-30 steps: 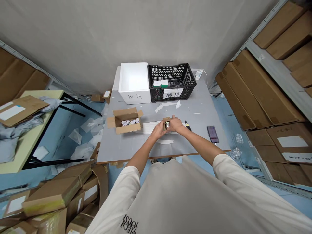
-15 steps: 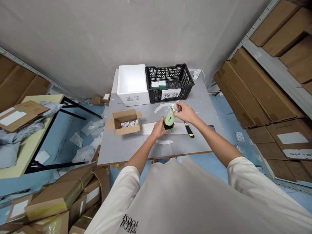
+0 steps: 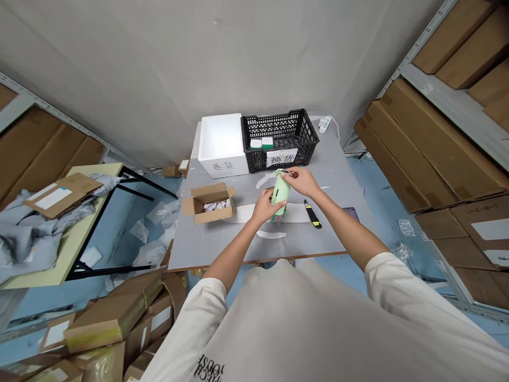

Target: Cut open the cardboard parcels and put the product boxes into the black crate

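In the head view, the left hand's (image 3: 265, 206) fingers are clamped round the green bottle (image 3: 281, 190), thumb across its front. The right hand's (image 3: 303, 182) fingers are pinched together at its top. Directly below the left fingers is a small box (image 3: 279, 217); how far the bottle sits inside cannot be told. On the bench (image 3: 210, 246), a knife (image 3: 313, 215) lies right of the left fingers, a phone (image 3: 351, 214) farther right. An open carton (image 3: 214, 215) stands to their left, a black crate (image 3: 256, 155) beyond both hands' fingers.

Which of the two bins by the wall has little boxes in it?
The black bin, on the right: little boxes show inside. The white bin shows none.
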{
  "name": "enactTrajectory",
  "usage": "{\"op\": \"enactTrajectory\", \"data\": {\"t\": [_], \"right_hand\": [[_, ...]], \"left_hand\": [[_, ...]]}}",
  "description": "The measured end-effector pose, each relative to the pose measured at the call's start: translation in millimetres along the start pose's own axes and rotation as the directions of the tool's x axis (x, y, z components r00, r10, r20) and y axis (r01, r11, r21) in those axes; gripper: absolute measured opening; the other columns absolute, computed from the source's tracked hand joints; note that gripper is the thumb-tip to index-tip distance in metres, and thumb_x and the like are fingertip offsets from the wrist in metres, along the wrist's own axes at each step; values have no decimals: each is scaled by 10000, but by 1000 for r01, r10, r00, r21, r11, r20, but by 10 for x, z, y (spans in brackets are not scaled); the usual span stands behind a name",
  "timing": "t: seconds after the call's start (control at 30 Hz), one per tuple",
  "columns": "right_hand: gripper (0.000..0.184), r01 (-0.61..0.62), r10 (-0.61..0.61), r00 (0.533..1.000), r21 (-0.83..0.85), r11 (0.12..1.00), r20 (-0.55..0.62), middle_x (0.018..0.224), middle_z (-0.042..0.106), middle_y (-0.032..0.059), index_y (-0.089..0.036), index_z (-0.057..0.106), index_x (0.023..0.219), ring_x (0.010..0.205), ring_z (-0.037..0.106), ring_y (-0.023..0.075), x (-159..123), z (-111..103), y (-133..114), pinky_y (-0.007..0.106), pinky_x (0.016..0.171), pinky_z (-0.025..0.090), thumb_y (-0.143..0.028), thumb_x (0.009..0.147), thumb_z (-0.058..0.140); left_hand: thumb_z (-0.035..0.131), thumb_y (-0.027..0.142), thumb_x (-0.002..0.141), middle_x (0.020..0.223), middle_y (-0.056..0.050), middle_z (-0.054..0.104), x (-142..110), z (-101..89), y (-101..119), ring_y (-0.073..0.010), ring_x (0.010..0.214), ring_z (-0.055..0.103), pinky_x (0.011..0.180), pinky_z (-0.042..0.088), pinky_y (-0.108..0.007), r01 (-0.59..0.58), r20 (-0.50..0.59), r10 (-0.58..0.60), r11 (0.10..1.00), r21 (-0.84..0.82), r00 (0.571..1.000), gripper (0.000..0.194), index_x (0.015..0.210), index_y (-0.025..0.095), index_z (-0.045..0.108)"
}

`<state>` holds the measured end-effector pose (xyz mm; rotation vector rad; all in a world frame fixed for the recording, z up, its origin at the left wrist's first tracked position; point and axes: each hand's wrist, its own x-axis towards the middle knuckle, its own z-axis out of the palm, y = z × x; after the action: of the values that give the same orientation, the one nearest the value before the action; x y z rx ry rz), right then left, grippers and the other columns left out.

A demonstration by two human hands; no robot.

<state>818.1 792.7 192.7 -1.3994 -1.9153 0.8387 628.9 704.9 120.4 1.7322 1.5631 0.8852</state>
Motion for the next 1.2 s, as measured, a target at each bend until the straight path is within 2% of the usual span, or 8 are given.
{"op": "enactTrajectory", "data": {"t": [0.17, 0.27, 0.37, 0.53, 0.7, 0.83, 0.97, 1.2], "right_hand": [[563, -102, 32, 984, 411, 906, 173, 990, 744, 66, -203, 736, 1084, 908, 657, 220, -207, 197, 224, 321, 771, 538, -700, 829, 664], [519, -203, 43, 948, 496, 844, 314, 1072, 754, 56, -220, 744, 1082, 977, 674, 212, -353, 290, 318, 322, 829, 548, -674, 840, 677], [520, -264, 45, 930, 576, 773, 366, 1120, 757, 45, -231, 736, 1141, 1037, 681, 209, -435, 365, 365, 352, 912, 550, -660, 851, 683], [592, -279, 129, 955, 656, 701, 268, 1033, 773, 65, -205, 721, 1134, 987, 699, 226, -428, 459, 379, 381, 883, 577, -653, 755, 795], [629, -281, 220, 960, 624, 729, 176, 993, 763, 76, -192, 691, 1082, 945, 699, 224, -413, 483, 387, 350, 800, 591, -670, 698, 830], [599, -259, 197, 966, 581, 772, 169, 1036, 750, 67, -204, 706, 1069, 949, 686, 212, -403, 439, 415, 313, 761, 581, -715, 758, 751], [558, -230, 155, 972, 572, 787, 177, 1048, 736, 57, -211, 722, 1007, 925, 674, 208, -381, 433, 441, 333, 790, 583, -705, 751, 764], [601, -223, 201, 974, 598, 770, 104, 880, 706, 23, -234, 586, 942, 840, 679, 202, -380, 580, 407, 367, 779, 595, -673, 642, 865]], "left_hand": [[818, 488, 815, 1185, -102, 664, -11, 50, -113, -259, 1068, 669, 943, 571, -404, 82, -96, -96, 986, -143, 991, 561, 1284, 212, 681], [800, 514, 831, 1218, -117, 693, 35, 92, -174, -243, 1038, 696, 925, 586, -405, 99, -99, -140, 937, -335, 985, 604, 1314, 195, 625], [784, 513, 853, 1219, -128, 711, 67, 129, -180, -232, 1037, 713, 903, 601, -394, 75, -72, -120, 891, -447, 990, 668, 1385, 195, 535], [700, 487, 922, 1359, -123, 624, 28, 103, -43, -235, 1134, 672, 910, 591, -373, 27, -172, -75, 963, -268, 982, 558, 1399, 236, 555], [768, 437, 868, 1345, -121, 599, -4, 58, 74, -256, 1144, 649, 945, 570, -399, 7, -148, -17, 997, -71, 989, 695, 1485, 256, 504], [777, 459, 854, 1375, -141, 611, 7, 66, 7, -268, 1169, 649, 975, 552, -426, -4, -142, -37, 960, -279, 989, 803, 1538, 239, 419], [738, 523, 876, 1409, -150, 607, 15, 73, -62, -282, 1232, 632, 1004, 532, -432, -26, -43, 5, 863, -504, 999, 792, 1541, 232, 421], [866, 447, 753, 1278, -124, 540, -8, 60, -25, -279, 1110, 629, 948, 555, -424, 19, -124, -51, 969, -246, 991, 760, 1433, 248, 591]]}}
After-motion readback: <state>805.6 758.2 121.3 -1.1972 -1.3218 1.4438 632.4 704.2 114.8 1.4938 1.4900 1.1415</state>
